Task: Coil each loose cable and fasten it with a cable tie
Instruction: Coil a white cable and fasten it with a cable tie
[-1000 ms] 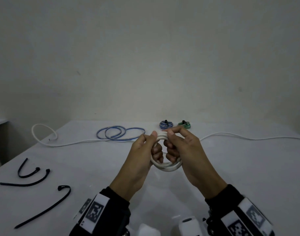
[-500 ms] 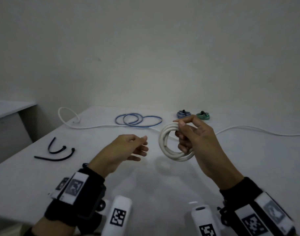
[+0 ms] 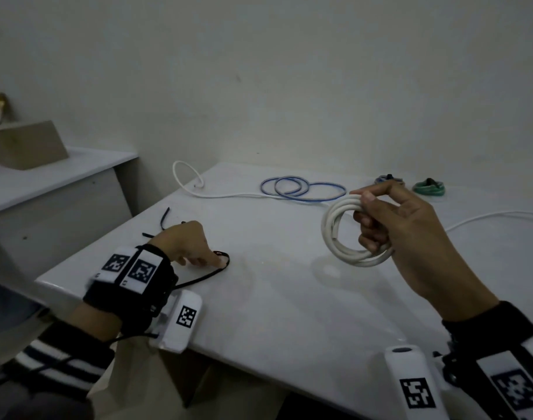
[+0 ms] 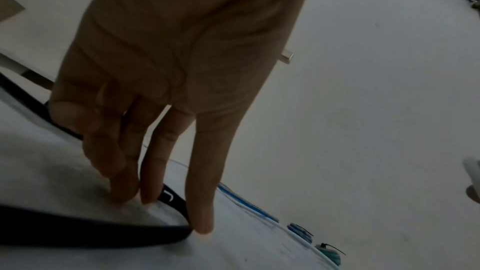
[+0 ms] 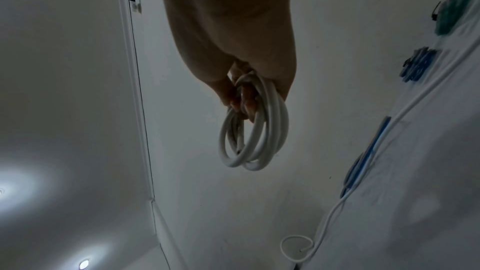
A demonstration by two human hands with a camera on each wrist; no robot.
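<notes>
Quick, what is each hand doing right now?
Left hand: open, straight fingertips touching a black cable tie on the table.
Right hand: gripping the coiled white cable, held up.

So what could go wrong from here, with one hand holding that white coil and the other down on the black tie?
1. The white coil has no tie on it; only the right hand keeps its loops together, so a looser grip could let them spring apart.
2. The left hand only touches the black cable tie with straight fingertips; flat on the table, it may slide instead of lifting.
</notes>
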